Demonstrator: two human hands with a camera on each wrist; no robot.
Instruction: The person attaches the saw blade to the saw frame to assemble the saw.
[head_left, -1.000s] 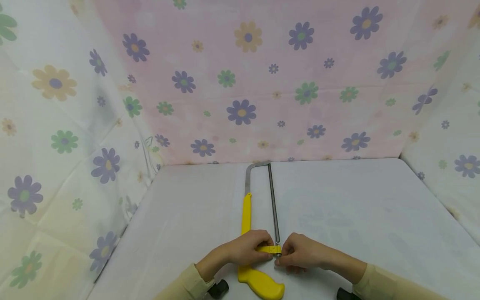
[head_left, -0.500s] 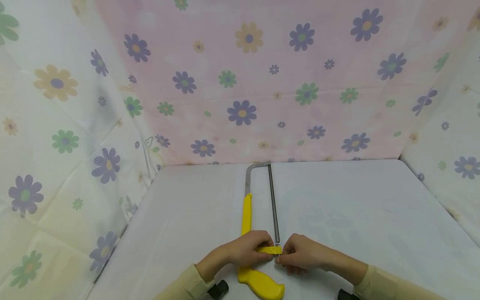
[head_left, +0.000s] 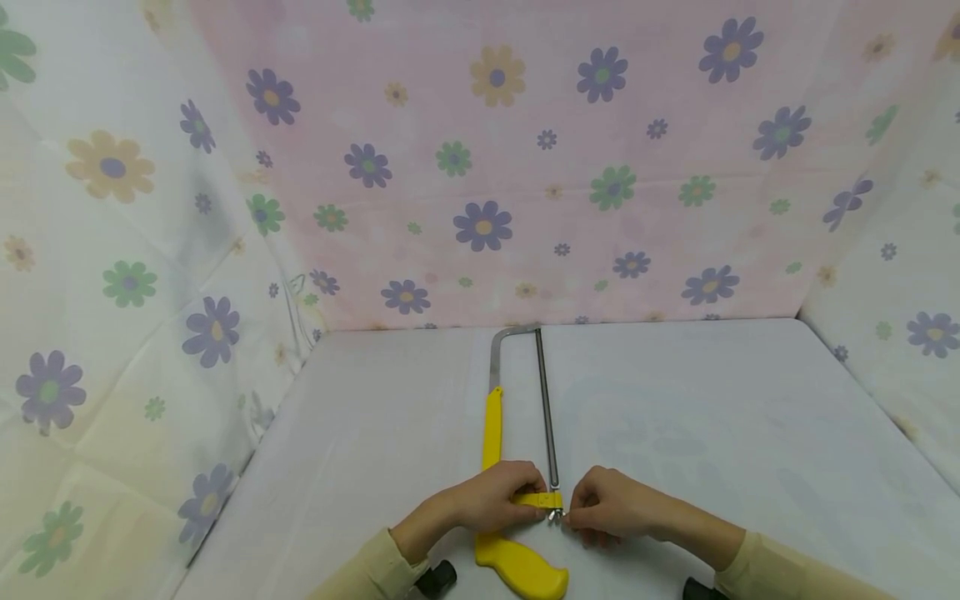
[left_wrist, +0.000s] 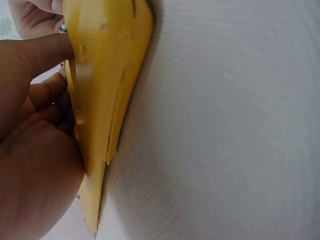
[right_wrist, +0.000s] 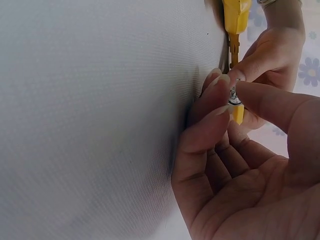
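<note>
A hacksaw (head_left: 492,421) with a yellow handle and grey metal frame lies on the white table, its blade (head_left: 547,400) running along the right side. My left hand (head_left: 498,496) grips the yellow lower arm of the frame, close to the blade's near end. Just below that end sits a small silver wing nut (head_left: 555,516). My right hand (head_left: 611,504) has its fingers curled at the nut. In the right wrist view, thumb and fingertips close around the wing nut (right_wrist: 233,95), and part of it shows between them. The left wrist view shows the yellow handle (left_wrist: 107,65) beside the left palm.
The white table (head_left: 712,433) extends to both sides of the saw. Flowered cloth (head_left: 525,167) hangs behind it and on the left and right. Dark wrist devices (head_left: 437,578) show near both sleeves.
My right hand has shifted slightly to the right, uncovering the wing nut in the head view. The left hand and hacksaw stay in place.
</note>
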